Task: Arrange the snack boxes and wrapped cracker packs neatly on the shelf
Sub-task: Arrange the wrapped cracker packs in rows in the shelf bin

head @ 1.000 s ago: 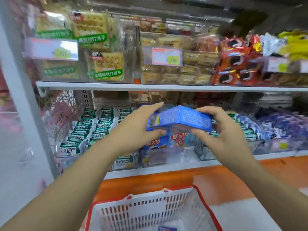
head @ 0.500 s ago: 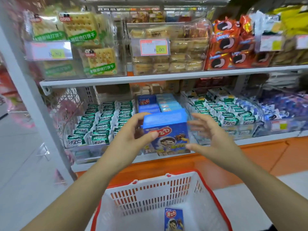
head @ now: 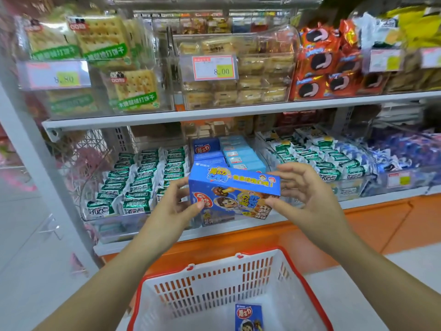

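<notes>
I hold a blue snack box (head: 233,192) with a cartoon child on its front, just in front of the lower shelf. My left hand (head: 171,211) grips its left end, thumb on the front face. My right hand (head: 307,199) pinches its right end, thumb at the lower corner and fingers curled behind. The box is slightly tilted, right side lower. Behind it, matching blue boxes (head: 229,154) stand in rows in a clear bin. Green-and-white wrapped cracker packs (head: 140,182) fill the bin to the left, and more wrapped packs (head: 322,154) fill the bin to the right.
A red-rimmed white basket (head: 300,278) sits below my arms, with one small blue box (head: 248,316) lying in it. The upper shelf (head: 238,108) carries clear bins of crackers, cakes and red cookie packs. An orange base runs under the lower shelf.
The box came away from the shelf and turned so that its front faces me. It now tilts down to the right, and my right hand has closed onto its right end.
</notes>
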Demonstrator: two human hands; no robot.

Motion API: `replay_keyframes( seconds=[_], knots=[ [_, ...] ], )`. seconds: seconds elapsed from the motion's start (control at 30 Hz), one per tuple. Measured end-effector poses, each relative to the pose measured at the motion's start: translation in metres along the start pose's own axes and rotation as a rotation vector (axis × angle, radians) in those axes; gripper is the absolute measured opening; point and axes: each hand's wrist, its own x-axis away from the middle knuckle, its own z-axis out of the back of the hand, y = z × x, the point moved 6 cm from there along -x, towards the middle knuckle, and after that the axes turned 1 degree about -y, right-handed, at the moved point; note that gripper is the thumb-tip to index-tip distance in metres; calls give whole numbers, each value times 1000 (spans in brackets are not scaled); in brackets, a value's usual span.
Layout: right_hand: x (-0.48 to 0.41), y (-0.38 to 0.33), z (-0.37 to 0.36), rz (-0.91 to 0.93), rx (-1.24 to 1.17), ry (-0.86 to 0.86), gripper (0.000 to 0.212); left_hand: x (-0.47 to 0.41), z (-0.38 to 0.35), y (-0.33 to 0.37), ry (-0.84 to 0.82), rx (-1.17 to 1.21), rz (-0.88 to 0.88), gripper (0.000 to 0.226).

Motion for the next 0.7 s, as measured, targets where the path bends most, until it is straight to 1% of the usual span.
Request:
replay_keyframes(
  seconds=[0.07, 0.13, 0.27, 0.33, 0.37, 0.4, 0.47, 0.53, 0.6, 0.63, 0.7],
  knots=[
    [3, -6, 1, 37, 20, 22, 47, 0, -1, -6, -9, -56, 37, 35],
    [4, -10, 1, 47, 11, 41, 39, -1, -1, -8, -24, -94, 62, 34],
    [3, -8, 4, 47, -70, 51, 22, -4, -5, -11, -35, -64, 130, 35],
    [3, -9, 4, 32, -102, 37, 17, -4, -7, -15, -44, -44, 172, 30],
    [3, -9, 4, 10, -122, 25, 19, -4, -9, -17, -61, -18, 195, 26],
    [3, -8, 4, -14, -143, 11, 25, -3, -11, -19, -79, 17, 220, 26],
    [2, -6, 2, -62, -160, -28, 34, -3, -14, -22, -89, 82, 266, 40],
    [0, 0, 2, -103, -174, -44, 32, -1, -16, -23, -77, 86, 323, 58],
    [-3, 7, 2, -155, -189, -40, 35, 1, -18, -25, -70, 64, 388, 75],
    [-4, 10, 3, -181, -184, -43, 35, 2, -18, -26, -69, 53, 408, 78],
    [-4, 15, 1, -230, -176, -60, 32, 4, -17, -27, -65, 46, 430, 77]
  ],
)
